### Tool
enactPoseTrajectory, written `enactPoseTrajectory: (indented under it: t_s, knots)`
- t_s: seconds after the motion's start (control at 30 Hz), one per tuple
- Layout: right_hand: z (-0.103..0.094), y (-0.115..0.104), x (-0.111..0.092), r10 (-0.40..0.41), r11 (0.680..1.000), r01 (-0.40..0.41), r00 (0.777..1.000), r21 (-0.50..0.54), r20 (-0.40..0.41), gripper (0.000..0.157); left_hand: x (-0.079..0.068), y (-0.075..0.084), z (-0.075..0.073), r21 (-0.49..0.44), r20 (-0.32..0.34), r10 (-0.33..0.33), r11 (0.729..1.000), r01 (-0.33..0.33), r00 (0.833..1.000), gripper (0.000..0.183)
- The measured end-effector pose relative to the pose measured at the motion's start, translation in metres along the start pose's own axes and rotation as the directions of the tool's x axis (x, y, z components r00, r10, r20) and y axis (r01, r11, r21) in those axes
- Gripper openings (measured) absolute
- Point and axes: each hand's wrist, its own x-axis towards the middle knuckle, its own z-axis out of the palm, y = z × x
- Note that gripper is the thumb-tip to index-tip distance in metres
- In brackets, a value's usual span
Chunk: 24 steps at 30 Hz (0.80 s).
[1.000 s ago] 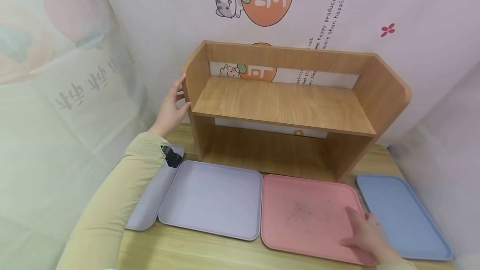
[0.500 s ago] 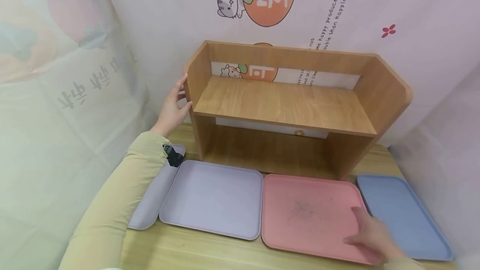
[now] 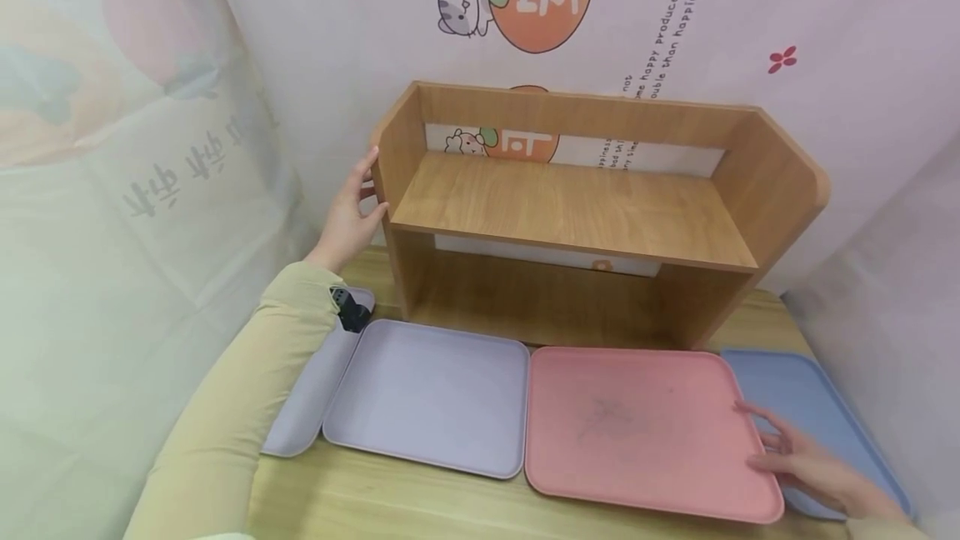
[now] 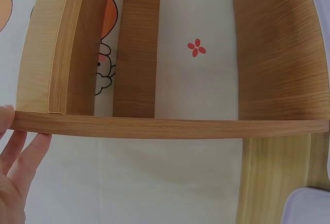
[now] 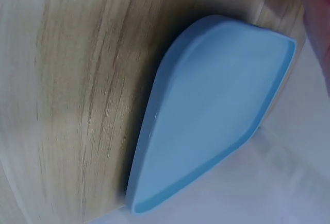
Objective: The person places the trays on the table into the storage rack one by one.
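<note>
A two-tier wooden desk shelf (image 3: 570,207) stands at the back of the table. My left hand (image 3: 348,219) holds the front edge of its left side panel; in the left wrist view that hand's fingers (image 4: 31,162) touch the panel's outer face. The pink tray (image 3: 645,432) lies in front of the shelf, its right side overlapping the blue tray (image 3: 787,390) in the head view. My right hand (image 3: 802,461) grips the pink tray's right rim, with thumb and index finger at the edge; its other fingers are partly hidden.
A lilac tray (image 3: 431,394) lies left of the pink one, and another lilac tray (image 3: 311,394) sits partly under the left sleeve. Printed cloth (image 3: 337,23) hangs behind and at both sides. Bare wood of the table (image 3: 390,498) shows along the front.
My right hand has moved right, from over the pink tray to its rim. The tray's right side has risen or shifted over the blue tray. My left hand stays on the shelf.
</note>
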Motion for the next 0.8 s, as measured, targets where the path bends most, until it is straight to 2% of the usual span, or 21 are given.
enactPoseTrajectory:
  t_s: [0.13, 0.47, 0.63, 0.8]
  knots:
    - [-0.002, -0.002, -0.001, -0.023, 0.994, 0.015, 0.997, 0.107, 0.071, 0.067, 0.000, -0.001, 0.000, 0.005, 0.001, -0.007, 1.000, 0.007, 1.000, 0.081]
    - [0.005, 0.000, -0.006, -0.085, 0.988, 0.078, 0.995, 0.131, 0.052, 0.069, -0.001, -0.001, 0.001, 0.008, 0.010, -0.010, 1.000, 0.010, 1.000, 0.081]
    - [0.008, -0.002, -0.006, -0.183, 0.969, 0.160, 0.977, 0.191, 0.106, 0.072, 0.000, -0.001, 0.001, 0.002, 0.014, -0.019, 1.000, 0.019, 1.000, 0.081]
    - [0.010, -0.007, -0.006, -0.227, 0.948, 0.186, 0.964, 0.260, 0.140, 0.072, 0.001, -0.002, 0.000, -0.005, 0.011, -0.024, 1.000, 0.024, 1.000, 0.081]
